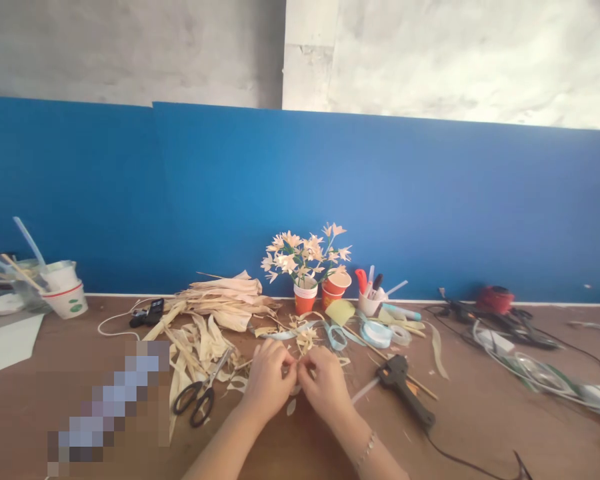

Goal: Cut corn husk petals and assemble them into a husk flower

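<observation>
My left hand [271,375] and my right hand [323,381] meet over the front middle of the table, fingertips pinched together. Whatever lies between them is too small and too covered to name. Just below the fingertips lies a small pale petal-shaped piece [291,407]. Black-handled scissors [201,399] rest to the left of my left hand, beside dry pale husks [200,350]. A black hot glue gun [405,390] with a glue stick in its back lies to the right of my right hand. Beyond the hands is a pale flower-like bundle of strips [306,339].
Pale handmade flowers [305,253] stand in a paper cup [305,297] at the back. Nearby are a white cup of tools [369,303] and rolls of light blue ribbon [376,333]. Cables [520,327] lie at right. A blue partition [430,207] closes the table's rear.
</observation>
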`<state>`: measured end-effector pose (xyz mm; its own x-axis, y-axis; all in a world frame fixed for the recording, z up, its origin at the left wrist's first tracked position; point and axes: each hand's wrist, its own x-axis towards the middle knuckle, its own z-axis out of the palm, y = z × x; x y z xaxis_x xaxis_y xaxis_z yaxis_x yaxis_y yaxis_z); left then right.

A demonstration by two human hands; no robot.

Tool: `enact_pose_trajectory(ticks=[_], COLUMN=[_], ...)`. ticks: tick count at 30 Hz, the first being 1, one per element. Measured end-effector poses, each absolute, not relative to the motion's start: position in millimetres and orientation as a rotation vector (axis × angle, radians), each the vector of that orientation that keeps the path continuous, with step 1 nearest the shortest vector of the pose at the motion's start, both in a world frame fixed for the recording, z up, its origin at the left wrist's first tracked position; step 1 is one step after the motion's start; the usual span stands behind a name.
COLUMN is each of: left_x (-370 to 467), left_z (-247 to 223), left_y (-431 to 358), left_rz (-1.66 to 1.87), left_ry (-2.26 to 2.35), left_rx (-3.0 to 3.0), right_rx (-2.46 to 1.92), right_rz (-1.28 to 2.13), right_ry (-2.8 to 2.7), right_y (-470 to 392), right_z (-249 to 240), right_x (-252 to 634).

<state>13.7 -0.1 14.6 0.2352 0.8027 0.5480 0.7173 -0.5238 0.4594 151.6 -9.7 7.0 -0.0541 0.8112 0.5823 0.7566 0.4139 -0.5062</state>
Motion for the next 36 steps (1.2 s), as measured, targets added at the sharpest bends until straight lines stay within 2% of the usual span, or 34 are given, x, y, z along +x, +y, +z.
enact_pose_trajectory(ticks=[4, 11, 20, 26, 31, 36], left_x=[10.5, 6.9, 19.3, 3.7, -14.2, -11.2], left_z=[13.9, 19.3, 18.0, 21.3, 14.5, 6.3], left_y=[4.3, 4.6, -1.4, 9.0, 16.2, 17.5], left_rz=[1.181, 1.11, 1.063, 0.866, 0.684, 0.621], left_ry=[1.56, 1.499, 1.678, 1.931, 1.687, 1.631], left_rx=[2.318, 2.319, 2.343, 2.295, 2.383, 2.445], right_rx=[-1.434, -1.262, -1.337, -1.487, -1.507, -1.571], right_rz=[-0.001, 0.219, 0.026, -0.036, 0.086, 0.027], right_ry=[-1.703, -1.825, -1.807, -1.789, -2.039, -2.174], right_y=[-2.2, -2.6, -1.8, -0.1, -3.8, -8.1], right_z=[3.4, 3.8, -1.1, -2.3, -1.5, -1.4], right_x=[160.3, 164.2, 147.2, 151.5, 156.9, 153.2])
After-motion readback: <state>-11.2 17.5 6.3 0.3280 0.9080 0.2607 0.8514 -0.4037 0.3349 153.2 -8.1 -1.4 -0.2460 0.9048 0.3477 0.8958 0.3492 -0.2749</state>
